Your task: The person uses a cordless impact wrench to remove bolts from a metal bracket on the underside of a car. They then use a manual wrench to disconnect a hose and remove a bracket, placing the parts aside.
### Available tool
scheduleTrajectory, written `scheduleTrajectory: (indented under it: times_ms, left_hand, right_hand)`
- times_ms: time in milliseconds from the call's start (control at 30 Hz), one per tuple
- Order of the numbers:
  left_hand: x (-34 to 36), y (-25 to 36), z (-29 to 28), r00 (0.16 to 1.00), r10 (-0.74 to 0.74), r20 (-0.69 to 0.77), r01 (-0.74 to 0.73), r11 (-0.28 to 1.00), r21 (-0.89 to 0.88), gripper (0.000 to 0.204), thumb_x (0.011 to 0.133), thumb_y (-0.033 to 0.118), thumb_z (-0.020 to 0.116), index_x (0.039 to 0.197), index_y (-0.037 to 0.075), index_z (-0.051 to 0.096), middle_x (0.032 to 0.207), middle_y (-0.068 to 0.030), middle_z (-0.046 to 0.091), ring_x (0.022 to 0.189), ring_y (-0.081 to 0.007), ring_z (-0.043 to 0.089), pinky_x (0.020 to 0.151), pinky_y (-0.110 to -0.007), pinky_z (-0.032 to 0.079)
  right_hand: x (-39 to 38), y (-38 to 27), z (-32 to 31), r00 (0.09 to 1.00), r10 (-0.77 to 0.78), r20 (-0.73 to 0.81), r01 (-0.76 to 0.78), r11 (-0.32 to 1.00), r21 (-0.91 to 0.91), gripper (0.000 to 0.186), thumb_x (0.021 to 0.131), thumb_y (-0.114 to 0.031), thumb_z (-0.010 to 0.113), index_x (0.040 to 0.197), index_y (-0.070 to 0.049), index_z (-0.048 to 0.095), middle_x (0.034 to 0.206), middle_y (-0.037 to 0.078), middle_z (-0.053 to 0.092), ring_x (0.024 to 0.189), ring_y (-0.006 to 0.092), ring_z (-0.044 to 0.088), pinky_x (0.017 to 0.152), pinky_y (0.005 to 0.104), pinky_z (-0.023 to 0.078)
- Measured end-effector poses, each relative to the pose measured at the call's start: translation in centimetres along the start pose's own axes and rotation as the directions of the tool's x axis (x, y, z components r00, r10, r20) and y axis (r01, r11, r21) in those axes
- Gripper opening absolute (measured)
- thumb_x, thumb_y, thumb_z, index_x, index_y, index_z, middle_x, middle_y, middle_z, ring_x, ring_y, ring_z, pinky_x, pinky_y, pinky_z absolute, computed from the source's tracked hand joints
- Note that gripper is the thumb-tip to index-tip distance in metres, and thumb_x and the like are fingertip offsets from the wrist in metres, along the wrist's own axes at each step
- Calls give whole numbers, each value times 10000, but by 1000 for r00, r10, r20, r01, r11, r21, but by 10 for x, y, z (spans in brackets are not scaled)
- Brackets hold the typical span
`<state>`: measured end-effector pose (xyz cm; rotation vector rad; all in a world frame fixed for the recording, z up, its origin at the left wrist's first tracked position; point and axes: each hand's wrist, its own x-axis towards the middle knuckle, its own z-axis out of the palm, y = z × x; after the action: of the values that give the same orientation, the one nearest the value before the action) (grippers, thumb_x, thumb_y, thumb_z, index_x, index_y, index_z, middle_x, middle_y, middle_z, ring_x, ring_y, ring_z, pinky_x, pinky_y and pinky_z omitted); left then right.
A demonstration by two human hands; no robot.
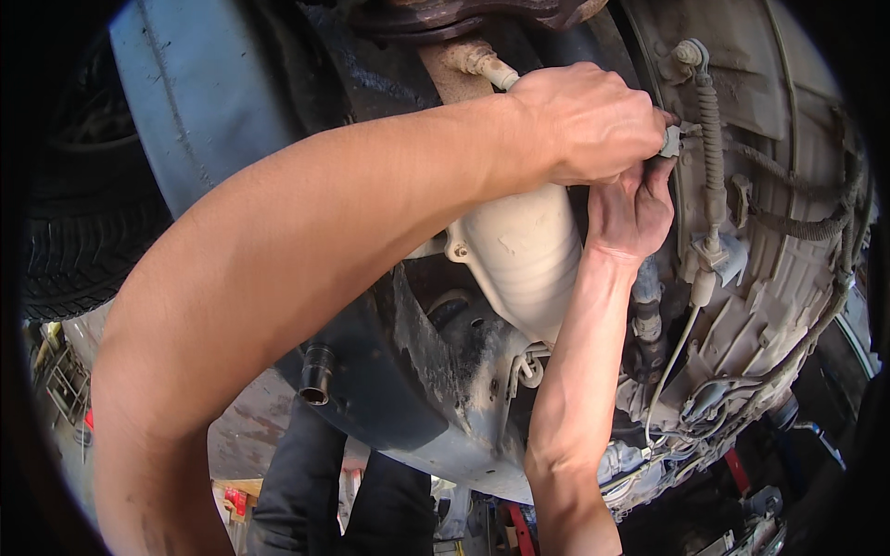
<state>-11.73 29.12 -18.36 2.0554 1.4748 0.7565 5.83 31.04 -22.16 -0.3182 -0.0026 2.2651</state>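
Note:
My left arm reaches across from the lower left, and its hand [593,125] is closed with the knuckles up. My right hand [630,211] comes from below, its fingers pinched together just under the left one. Between the fingertips of both hands sits a small pale grey wiring connector [670,141], partly covered by them. Behind the left wrist, a rusty threaded sensor [477,63] with a pale sleeve is fixed near a brown pipe flange [436,20]. A cream-coloured metal heat shield [519,250] lies behind my forearms.
Right of my hands, a spring-wrapped cable [709,130] runs down the ribbed grey housing [760,306], beside corrugated hoses [802,225]. A chrome socket [316,375] rests at the dark frame member [371,408]. A tyre [88,255] stands at the far left.

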Motion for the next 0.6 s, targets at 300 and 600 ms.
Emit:
scheduleTrajectory:
  times_ms: [300,600]
  left_hand:
    - [0,-4,0,999,18,30,-18,1000,-7,222,828,142,637,960,-32,679,844,-229,711,806,-435,712,710,-492,587]
    - [-5,-4,-1,1000,-1,-2,1,998,59,354,999,327,562,1060,-4,669,825,-237,705,796,-445,698,717,-512,573]
  right_hand:
    - [3,0,-1,999,16,42,-15,1000,-16,394,1104,-312,403,1420,-105,512,1424,32,544,1384,222,437,1214,440,267]
    - [5,5,-3,999,-32,14,32,998,-62,398,1076,-309,466,1406,-95,524,1414,27,557,1357,211,463,1203,415,285]
